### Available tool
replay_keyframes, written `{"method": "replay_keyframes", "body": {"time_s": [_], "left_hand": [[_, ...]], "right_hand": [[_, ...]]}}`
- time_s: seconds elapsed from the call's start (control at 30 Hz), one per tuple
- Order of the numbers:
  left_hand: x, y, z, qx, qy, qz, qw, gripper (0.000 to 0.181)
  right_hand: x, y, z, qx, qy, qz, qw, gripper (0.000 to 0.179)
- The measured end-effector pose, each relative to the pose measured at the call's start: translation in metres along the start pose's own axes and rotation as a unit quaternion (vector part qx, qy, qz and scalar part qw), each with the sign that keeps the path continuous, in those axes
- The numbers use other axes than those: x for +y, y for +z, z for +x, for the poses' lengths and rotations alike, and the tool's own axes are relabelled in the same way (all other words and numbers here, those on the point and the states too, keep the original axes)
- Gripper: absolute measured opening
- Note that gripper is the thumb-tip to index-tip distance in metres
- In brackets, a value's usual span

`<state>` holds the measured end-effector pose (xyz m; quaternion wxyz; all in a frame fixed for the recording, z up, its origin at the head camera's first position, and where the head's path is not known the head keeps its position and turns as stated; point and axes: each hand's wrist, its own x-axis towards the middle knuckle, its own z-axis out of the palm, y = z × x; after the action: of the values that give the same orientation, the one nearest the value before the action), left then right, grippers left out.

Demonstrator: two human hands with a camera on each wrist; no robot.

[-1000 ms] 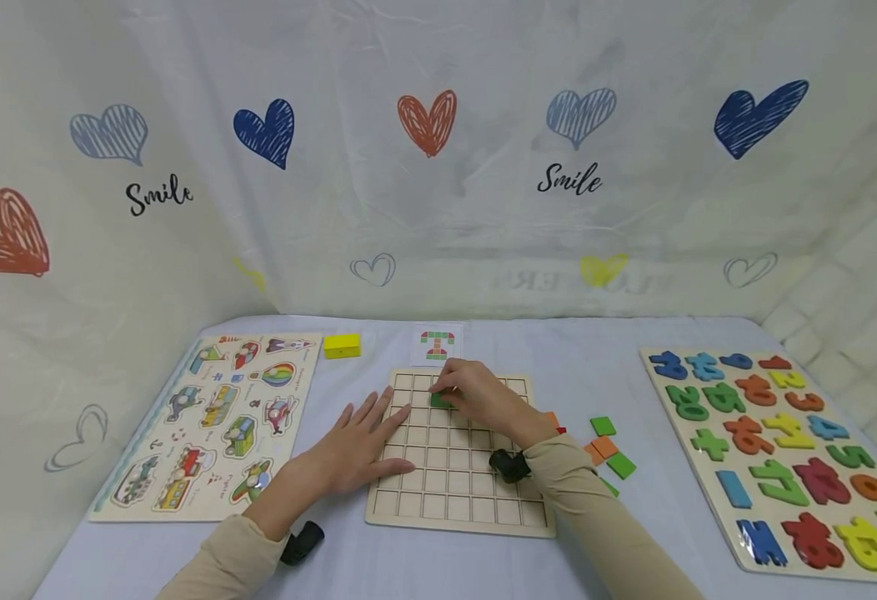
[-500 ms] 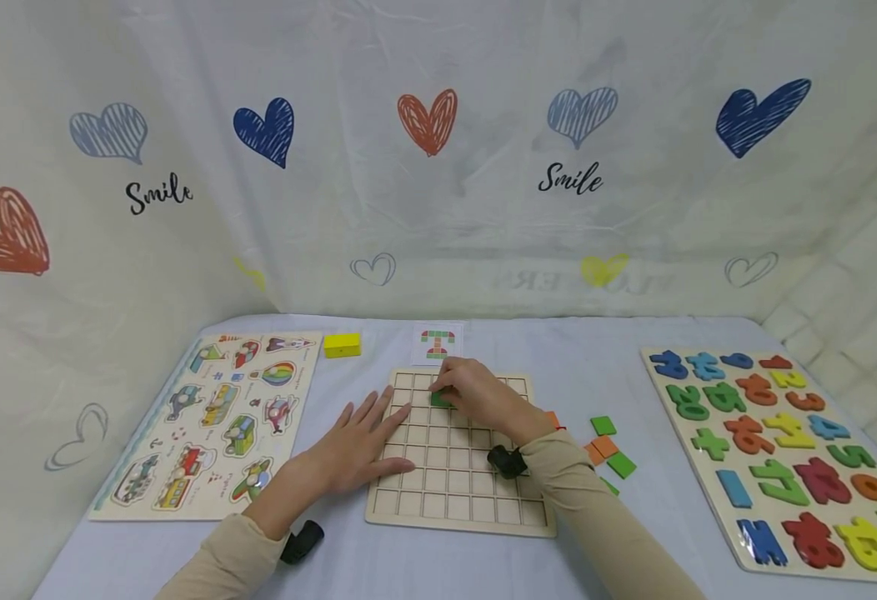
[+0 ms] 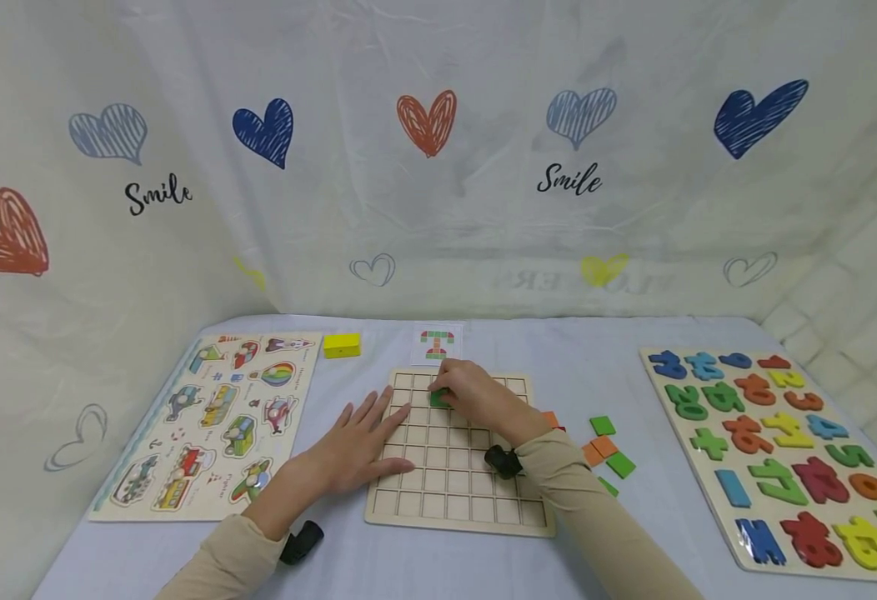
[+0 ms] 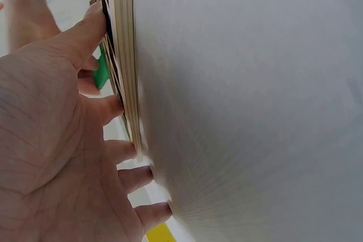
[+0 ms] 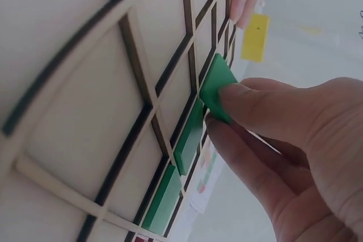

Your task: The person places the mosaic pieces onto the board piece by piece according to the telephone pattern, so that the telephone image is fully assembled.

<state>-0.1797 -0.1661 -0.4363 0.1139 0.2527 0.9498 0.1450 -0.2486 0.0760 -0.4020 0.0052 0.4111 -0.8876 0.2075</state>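
A wooden grid board [image 3: 423, 527] lies in the middle of the table. My right hand [image 3: 483, 400] pinches a green square tile [image 5: 215, 89] between thumb and fingers, tilted over a cell near the board's far side. Two more green tiles, one of them a tile [image 5: 190, 137] right beside the held one, sit in neighbouring cells in the right wrist view. A bit of red shows at that view's bottom edge. My left hand [image 3: 356, 450] rests with fingers spread on the board's left edge; in the left wrist view its fingertips reach the board's side [image 4: 126, 55].
Behind the board lies a pattern card [image 3: 437, 345], with a yellow block [image 3: 342, 346] to its left. Loose green and orange tiles [image 3: 604, 447] lie to the right. A picture puzzle [image 3: 209, 417] stands left, a number puzzle [image 3: 776, 467] far right.
My right wrist has shifted slightly left, while the fingers keep their pinch on the green tile at the same spot. The left hand has not moved.
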Motion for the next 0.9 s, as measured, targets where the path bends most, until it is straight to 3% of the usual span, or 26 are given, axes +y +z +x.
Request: {"method": "replay_keyframes", "body": {"time_s": [0.3, 0.57, 0.9], "left_hand": [[0.003, -0.005, -0.004, 0.007, 0.015, -0.020, 0.9997, 0.086], [0.005, -0.005, -0.003, -0.004, 0.004, -0.010, 0.9999, 0.086], [0.010, -0.011, -0.005, -0.009, -0.004, -0.013, 0.9999, 0.084]], "right_hand": [[-0.001, 0.003, 0.004, 0.001, 0.000, -0.018, 0.9998, 0.015], [-0.002, 0.002, 0.000, -0.009, 0.005, -0.020, 0.9997, 0.016], [0.008, -0.023, -0.014, -0.076, -0.007, 0.056, 0.9955, 0.029]]}}
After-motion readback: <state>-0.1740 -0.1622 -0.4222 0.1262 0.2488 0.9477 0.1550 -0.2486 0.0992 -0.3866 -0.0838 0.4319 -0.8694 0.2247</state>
